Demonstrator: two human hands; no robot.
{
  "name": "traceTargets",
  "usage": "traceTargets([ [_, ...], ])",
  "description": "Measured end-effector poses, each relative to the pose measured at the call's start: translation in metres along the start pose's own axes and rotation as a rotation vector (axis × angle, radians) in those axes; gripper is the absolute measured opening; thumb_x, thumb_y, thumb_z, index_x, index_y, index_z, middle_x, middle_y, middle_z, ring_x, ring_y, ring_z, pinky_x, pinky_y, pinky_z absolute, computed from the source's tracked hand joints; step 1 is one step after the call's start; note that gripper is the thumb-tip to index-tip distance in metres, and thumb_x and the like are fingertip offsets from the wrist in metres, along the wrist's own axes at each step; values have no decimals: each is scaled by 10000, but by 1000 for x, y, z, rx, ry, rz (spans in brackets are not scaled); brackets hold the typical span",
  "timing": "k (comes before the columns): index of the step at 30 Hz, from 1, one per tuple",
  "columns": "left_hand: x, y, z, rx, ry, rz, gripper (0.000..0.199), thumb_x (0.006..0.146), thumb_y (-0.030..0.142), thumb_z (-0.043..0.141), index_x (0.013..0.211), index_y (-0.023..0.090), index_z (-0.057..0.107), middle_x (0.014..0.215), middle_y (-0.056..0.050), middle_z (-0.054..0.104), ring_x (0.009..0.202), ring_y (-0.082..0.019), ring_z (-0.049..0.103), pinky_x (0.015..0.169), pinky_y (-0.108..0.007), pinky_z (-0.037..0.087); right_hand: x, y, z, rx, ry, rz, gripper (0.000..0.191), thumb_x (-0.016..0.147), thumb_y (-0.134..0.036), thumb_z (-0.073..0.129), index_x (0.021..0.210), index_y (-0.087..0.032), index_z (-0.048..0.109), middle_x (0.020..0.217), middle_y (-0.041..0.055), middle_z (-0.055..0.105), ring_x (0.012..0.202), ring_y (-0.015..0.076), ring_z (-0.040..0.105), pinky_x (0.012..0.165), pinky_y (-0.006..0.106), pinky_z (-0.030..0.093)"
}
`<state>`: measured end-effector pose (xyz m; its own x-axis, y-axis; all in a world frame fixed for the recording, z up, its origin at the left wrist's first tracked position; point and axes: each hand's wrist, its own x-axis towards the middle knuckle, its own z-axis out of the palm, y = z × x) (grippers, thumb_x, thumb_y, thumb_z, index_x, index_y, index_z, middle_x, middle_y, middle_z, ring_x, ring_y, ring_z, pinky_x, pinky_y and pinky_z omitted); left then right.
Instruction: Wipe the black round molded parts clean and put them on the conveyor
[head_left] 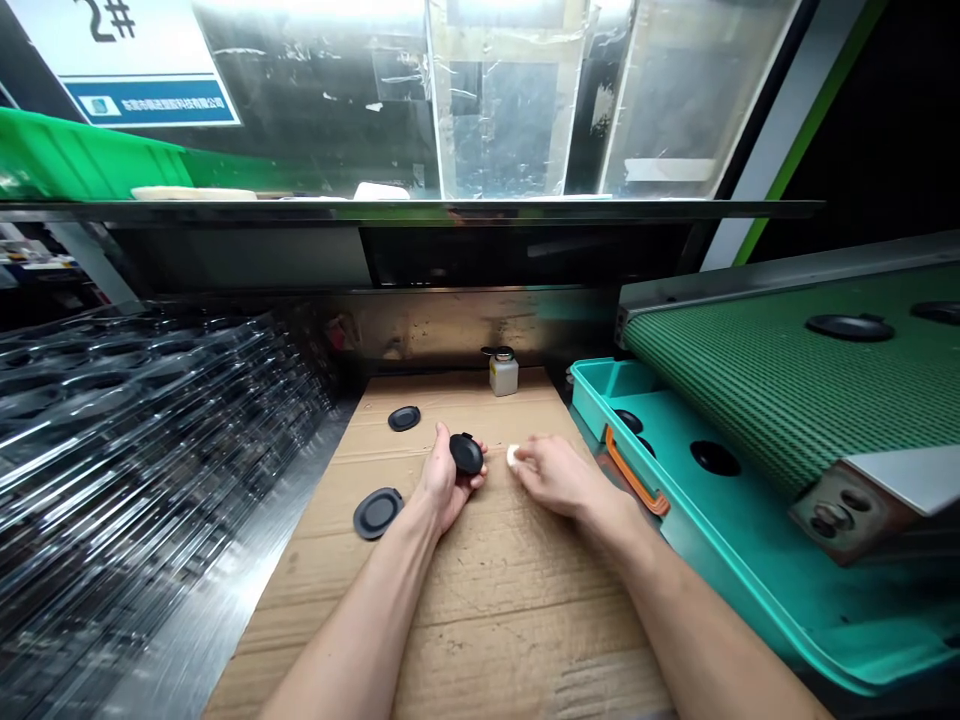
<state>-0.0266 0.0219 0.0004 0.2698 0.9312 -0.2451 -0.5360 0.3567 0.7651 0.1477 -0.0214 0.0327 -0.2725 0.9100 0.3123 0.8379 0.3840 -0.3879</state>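
So, left hand (450, 482): wrapped round a black disc (466, 454), thumb on one side and fingers on the other, a little tab on the disc's far edge
Right hand (551, 472): pinching a small white pad (512, 456) between thumb and fingers, just right of the held disc with a bit of gap, so pad and disc aren't touching; can't tell if it's brushing the cardboard (480, 620) below
Loose discs: two flat on the cardboard, one (404, 418) ahead and left of the left grip, the other (378, 513) right beside that wrist
Bottle (503, 374): pale, dark top, standing upright straight ahead of both hands near the cardboard's far edge
Teal bin (679, 545): right of the right hand, orange handle (636, 475) facing it, a few black discs inside
Green belt (750, 340): farther right of that hand, partly hanging over the bin, with two more discs riding on top
Clear trays (135, 450): big stack well off to the left hand's left, kinda blurry
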Motion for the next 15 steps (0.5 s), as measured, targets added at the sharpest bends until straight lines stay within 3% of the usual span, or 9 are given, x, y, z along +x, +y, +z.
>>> traceTargets([
  [3, 3, 1, 0, 3, 48, 17, 524, 922, 557, 275, 811, 122, 544, 763, -133, 643, 485, -134, 539, 383, -223, 352, 5, 2, -3, 76, 183, 3, 201, 904, -312, 494, 931, -219, 670, 884, 40, 645, 846, 168, 578, 769, 265, 408],
  [7, 0, -1, 1, 32, -29, -29, 530, 935, 524, 262, 806, 106, 562, 729, -143, 644, 511, -146, 564, 390, -218, 367, 7, -9, 2, 192, 327, -67, 223, 913, -284, 483, 1059, -231, 642, 1031, 39, 627, 943, 160, 560, 848, 261, 408],
  [11, -5, -8, 9, 150, -6, 16, 492, 894, 558, 386, 769, 121, 575, 570, -63, 579, 440, -134, 516, 356, -210, 342, 5, -16, 14, 131, 196, -111, 222, 880, -335, 542, 1057, -249, 645, 1086, 38, 602, 970, 173, 540, 842, 275, 411],
  [15, -5, -8, 11, 145, 43, 55, 532, 884, 585, 382, 764, 108, 584, 607, -87, 596, 447, -137, 525, 351, -215, 342, 3, -12, 18, -1, 141, 22, 206, 893, -347, 507, 982, -246, 663, 992, 50, 619, 929, 182, 541, 784, 276, 403],
])
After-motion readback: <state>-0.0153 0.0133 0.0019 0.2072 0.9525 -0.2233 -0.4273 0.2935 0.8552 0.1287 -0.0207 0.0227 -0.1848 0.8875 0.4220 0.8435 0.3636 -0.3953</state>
